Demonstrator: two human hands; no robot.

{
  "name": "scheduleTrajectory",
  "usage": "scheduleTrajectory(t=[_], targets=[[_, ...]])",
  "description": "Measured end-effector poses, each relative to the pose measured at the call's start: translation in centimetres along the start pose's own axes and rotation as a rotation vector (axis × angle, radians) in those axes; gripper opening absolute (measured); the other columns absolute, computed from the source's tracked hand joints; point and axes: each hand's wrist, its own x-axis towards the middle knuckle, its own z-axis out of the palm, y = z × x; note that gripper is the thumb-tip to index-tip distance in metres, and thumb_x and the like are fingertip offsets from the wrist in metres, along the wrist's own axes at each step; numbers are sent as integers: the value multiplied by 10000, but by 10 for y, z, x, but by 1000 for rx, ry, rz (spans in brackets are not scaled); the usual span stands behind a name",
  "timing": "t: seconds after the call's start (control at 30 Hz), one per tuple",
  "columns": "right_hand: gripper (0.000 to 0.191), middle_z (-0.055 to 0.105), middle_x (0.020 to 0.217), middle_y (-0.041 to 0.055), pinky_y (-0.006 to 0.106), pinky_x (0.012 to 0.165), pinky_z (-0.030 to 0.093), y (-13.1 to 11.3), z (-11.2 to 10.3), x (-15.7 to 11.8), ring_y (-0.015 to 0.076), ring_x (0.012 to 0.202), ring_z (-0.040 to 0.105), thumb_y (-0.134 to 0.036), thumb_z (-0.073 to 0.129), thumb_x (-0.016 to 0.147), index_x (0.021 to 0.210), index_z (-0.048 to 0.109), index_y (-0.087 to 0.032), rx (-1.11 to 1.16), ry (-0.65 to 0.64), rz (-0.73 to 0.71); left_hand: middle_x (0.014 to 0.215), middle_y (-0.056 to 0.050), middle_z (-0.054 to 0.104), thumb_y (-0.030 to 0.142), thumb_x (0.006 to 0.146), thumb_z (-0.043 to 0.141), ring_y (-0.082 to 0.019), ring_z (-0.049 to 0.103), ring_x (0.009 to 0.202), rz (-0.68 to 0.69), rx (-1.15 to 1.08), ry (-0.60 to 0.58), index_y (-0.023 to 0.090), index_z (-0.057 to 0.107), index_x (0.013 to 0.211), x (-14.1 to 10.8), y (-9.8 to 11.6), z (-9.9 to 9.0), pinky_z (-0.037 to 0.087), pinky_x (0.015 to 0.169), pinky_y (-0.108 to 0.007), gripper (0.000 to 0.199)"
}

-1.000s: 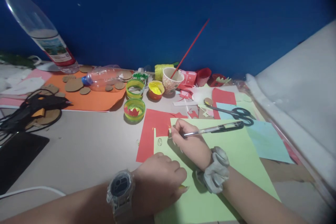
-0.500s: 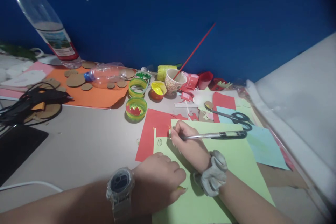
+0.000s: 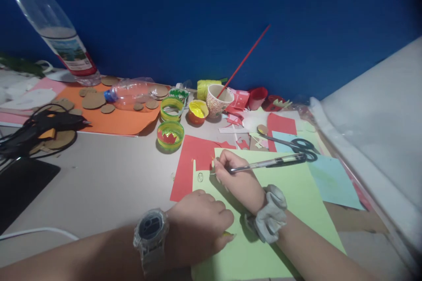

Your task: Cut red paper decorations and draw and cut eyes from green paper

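My right hand (image 3: 235, 178) is closed around a gel pen (image 3: 270, 163), its barrel slanting out to the right. The pen's tip is hidden behind my fingers, at the upper edge of a light green sheet of paper (image 3: 290, 224). On that sheet, just left of my fingers, is a small oval face drawn in dark ink (image 3: 200, 177). My left hand (image 3: 199, 228), a watch at its wrist, rests curled on the same sheet. A bit of yellow shows by its thumb; what it is I cannot make out. Red paper (image 3: 184, 171) lies partly under the green sheet.
Scissors (image 3: 305, 147) lie on blue paper (image 3: 336, 180) to the right. Behind stand a cup with a red stick (image 3: 219, 103), a yellow-filled pot (image 3: 198, 112) and green rings (image 3: 170, 136). A glue gun (image 3: 49, 125), cardboard discs (image 3: 94, 100) and a tall bottle (image 3: 70, 48) are left.
The pen's rear end has tilted up slightly in my right hand. My left hand stays where it was, and the view has shifted a little.
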Motion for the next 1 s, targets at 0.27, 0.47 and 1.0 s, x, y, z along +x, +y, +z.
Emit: scheduleTrajectory(t=[0.27,0.47,1.0], targets=[[269,353,533,-69,228,464,287,0,0,0,96,481,327,-304,471,858,639,342,-215,24,-14,-23,759,-1,609,385,863,531,-192,557,688,17,-7,26,182,516,768,-2,-1,1,429,641,-334,225],[275,355,537,-69,226,478,298,-3,-1,0,94,490,330,-291,479,853,631,337,-212,-4,3,-45,760,-8,614,377,865,531,-193,565,689,21,-19,20,175,526,767,0,0,0,426,640,-323,224],[260,382,546,-64,229,483,303,-1,-1,-1,96,496,346,-311,479,855,643,365,-212,21,-20,-38,744,-7,608,368,870,522,-180,562,690,10,-26,8,178,532,755,0,0,-2,409,636,-317,223]])
